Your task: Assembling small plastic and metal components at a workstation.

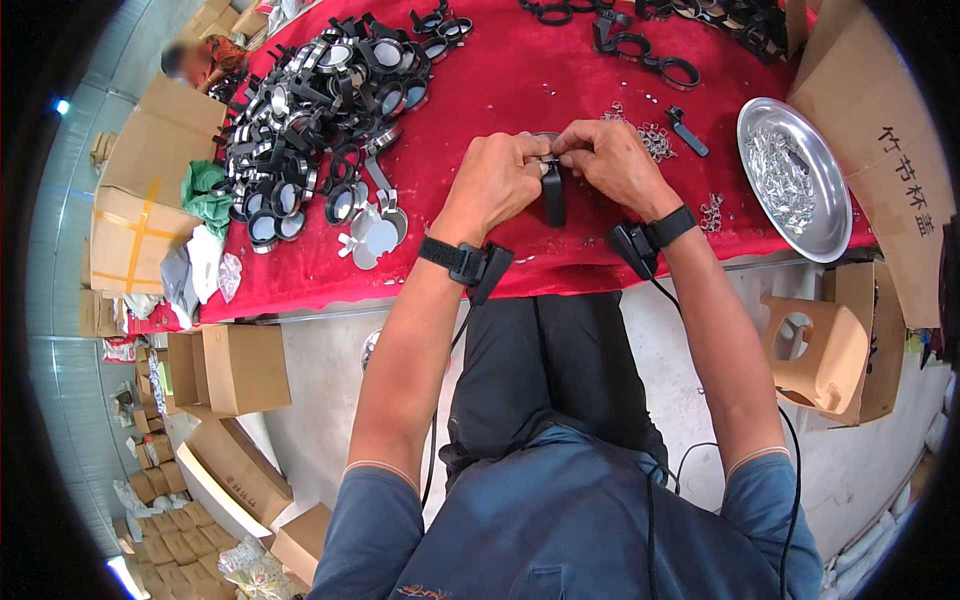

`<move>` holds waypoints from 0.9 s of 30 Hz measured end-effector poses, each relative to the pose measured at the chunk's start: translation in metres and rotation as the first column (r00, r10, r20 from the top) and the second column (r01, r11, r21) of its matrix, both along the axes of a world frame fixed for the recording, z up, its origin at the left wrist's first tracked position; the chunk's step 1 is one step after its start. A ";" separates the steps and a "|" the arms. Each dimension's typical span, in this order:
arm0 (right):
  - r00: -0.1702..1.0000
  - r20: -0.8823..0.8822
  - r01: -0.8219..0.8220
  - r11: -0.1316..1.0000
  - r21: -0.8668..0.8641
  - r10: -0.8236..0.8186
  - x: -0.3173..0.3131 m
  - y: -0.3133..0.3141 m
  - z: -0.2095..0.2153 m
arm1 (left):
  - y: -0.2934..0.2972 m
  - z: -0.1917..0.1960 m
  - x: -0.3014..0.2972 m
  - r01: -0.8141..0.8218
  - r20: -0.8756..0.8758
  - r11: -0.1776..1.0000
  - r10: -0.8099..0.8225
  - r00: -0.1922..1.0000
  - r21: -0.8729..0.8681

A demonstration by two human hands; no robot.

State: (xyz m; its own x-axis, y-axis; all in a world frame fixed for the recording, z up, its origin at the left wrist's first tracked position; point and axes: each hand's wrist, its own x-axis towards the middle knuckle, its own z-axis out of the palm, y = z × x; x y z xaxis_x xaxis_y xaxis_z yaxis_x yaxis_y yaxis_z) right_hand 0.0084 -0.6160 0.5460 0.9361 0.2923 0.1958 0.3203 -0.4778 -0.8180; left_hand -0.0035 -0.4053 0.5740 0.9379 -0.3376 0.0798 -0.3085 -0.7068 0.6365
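Together, both hands [555, 165] pinched on a black strap piece [553, 192] just inside the red table's near edge [560, 275].

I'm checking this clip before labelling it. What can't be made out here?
Head view only:
- The small part pinched between the left hand and right hand: fingers cover it; only a black strap hangs out.
- Contents of the metal tray: shiny pieces too small to identify.
- Black rings at the top: cut off by the edge.
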 end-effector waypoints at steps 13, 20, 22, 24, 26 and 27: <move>0.944 -0.182 0.310 0.926 0.214 -0.274 -0.025 0.018 -0.031 | -0.006 0.000 -0.001 -0.049 -0.038 0.995 0.046 0.998 -0.081; 0.889 -0.251 0.443 0.858 0.260 -0.383 -0.034 0.028 -0.037 | -0.008 -0.003 -0.005 -0.060 0.027 0.992 0.063 0.998 -0.107; 0.890 -0.251 0.444 0.848 0.287 -0.381 -0.036 0.030 -0.041 | -0.007 -0.006 -0.006 -0.063 -0.027 0.993 0.061 0.998 -0.100; 0.893 -0.222 0.446 0.835 0.321 -0.392 -0.040 0.034 -0.043 | -0.004 -0.011 -0.006 -0.043 0.018 0.994 0.045 0.999 -0.099; 0.883 -0.233 0.466 0.825 0.320 -0.408 -0.038 0.036 -0.046 | -0.005 -0.015 -0.006 -0.024 0.061 0.995 0.030 0.998 -0.100; 0.869 -0.248 0.490 0.812 0.316 -0.428 -0.037 0.038 -0.049 | -0.005 -0.017 -0.005 -0.015 0.063 0.993 0.023 0.998 -0.115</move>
State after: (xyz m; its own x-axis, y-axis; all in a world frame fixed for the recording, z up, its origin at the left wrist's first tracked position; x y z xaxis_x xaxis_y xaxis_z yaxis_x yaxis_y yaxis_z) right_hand -0.0282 -0.5782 0.4975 0.9699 -0.2404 0.0395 -0.0099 -0.2009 -0.9796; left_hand -0.0089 -0.4100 0.5570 0.9358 -0.3049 0.1772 -0.3387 -0.6370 0.6925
